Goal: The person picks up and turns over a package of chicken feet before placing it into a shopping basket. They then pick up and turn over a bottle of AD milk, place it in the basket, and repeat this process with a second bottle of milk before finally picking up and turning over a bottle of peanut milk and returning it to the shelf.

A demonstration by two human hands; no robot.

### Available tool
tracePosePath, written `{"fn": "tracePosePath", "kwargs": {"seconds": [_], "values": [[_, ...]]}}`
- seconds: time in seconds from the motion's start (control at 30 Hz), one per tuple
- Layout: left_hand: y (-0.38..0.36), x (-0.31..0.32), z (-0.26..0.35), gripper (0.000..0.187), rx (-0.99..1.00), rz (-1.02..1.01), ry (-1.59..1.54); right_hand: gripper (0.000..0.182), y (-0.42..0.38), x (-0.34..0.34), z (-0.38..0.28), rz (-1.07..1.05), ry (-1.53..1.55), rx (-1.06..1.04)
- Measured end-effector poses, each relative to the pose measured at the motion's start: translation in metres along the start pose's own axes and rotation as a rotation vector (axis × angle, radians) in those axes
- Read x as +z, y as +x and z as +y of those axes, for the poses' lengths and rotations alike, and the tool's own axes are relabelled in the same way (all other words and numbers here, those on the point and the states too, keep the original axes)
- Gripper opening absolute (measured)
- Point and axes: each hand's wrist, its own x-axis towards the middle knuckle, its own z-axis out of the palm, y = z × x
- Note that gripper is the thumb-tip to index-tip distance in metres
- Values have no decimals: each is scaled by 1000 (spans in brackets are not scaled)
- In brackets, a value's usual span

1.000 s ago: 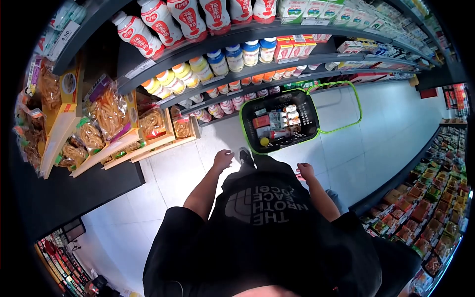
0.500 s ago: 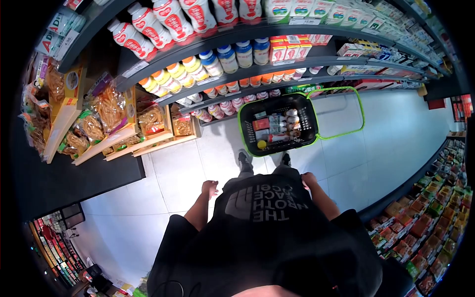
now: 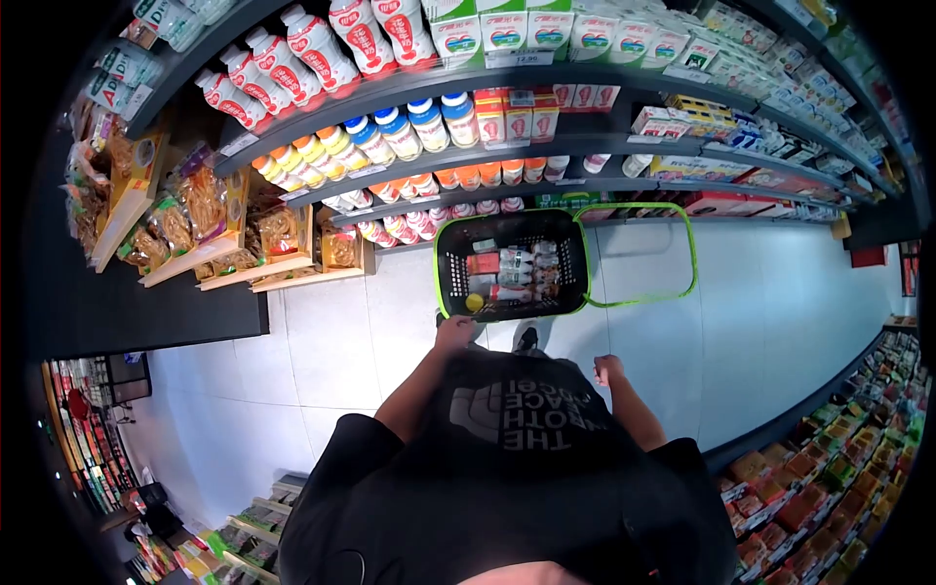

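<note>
My left hand is at the near left edge of a black shopping basket with a green rim, its fingertips overlapping the rim in this view. Its fingers look loosely extended, with nothing visible in them. On my right side, my right hand hangs beside the shirt, fingers curled in and nothing showing in them. The basket stands on the floor in front of my feet and holds several packaged items and small bottles, plus a yellow round item. Its green handle is folded out to the right.
Ahead, shelves carry bottled drinks and cartons. Wooden trays of bagged food project at the left above a black ledge. Packaged goods fill a display at the lower right. The floor is light tile.
My left hand has moved forward and right to the basket's near edge. My right hand stays by my side. In view, the basket and shelves have shifted left and the basket sits slightly lower.
</note>
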Motion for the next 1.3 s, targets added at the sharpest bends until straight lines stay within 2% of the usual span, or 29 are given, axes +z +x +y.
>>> {"fn": "tracePosePath", "kwargs": {"seconds": [0.07, 0.17, 0.27, 0.3, 0.37, 0.5, 0.6, 0.7, 0.8, 0.83, 0.93, 0.97, 1.07, 1.17, 1.2, 1.23, 1.27, 1.3], "values": [[-16, 12, 26, 40, 20, -61, 87, 18, 16, -17, 5, -41, 41, -9], [-16, 31, 9, 42, 38, -124, 193, 17, 29, -28, -7, -38, 16, 6], [-38, 21, 16, 43, 65, -10, 245, 23, 16, -27, -40, -53, -9, -3], [-33, 21, 7, 45, -20, -11, 179, 25, 11, -23, -45, -50, -42, -43], [-30, 20, -7, 45, -39, 0, 127, 30, 4, -15, -55, -65, -102, -75], [-41, 19, -15, 46, -75, 59, 95, 30, -8, 5, -67, -107, -203, -148], [-50, 17, -14, 42, -52, 71, 97, 30, -18, 8, -73, -88, -404, -242], [-56, 9, -1, 39, -41, 97, 139, 32, -24, 9, -72, -93, -296, -264], [-44, -7, -6, 42, -165, -18, 94, 33, -23, 10, -70, -76, -209, -208], [-24, -1, -44, 43, 11, 63, 169, 32, -24, 11, -70, -53, -173, -208], [-25, -27, -40, 39, -31, -51, 97, 24, -6, 20, -65, -79, 12, 7], [-31, -40, -33, 35, -25, -85, 75, 19, 16, 30, -44, -71, 90, -57], [-35, -81, -31, 33, -61, -167, 26, 16, -14, 55, -61, -30, -38, 19], [-28, -121, -59, 37, -70, -58, 16, 22, -29, 98, -80, -46, -79, 61], [-23, -133, -75, 38, -79, -6, 12, 24, -21, 115, -82, -31, -218, -30], [0, -141, -128, 42, -6, 1, 45, 27, -6, 135, -80, -19, -358, -122], [-6, -161, -127, 42, -150, -61, -49, 29, 5, 148, -82, -7, -500, -216], [-11, -178, -127, 41, -258, -67, -159, 32, -8, 160, -98, 38, -501, -252]]}}
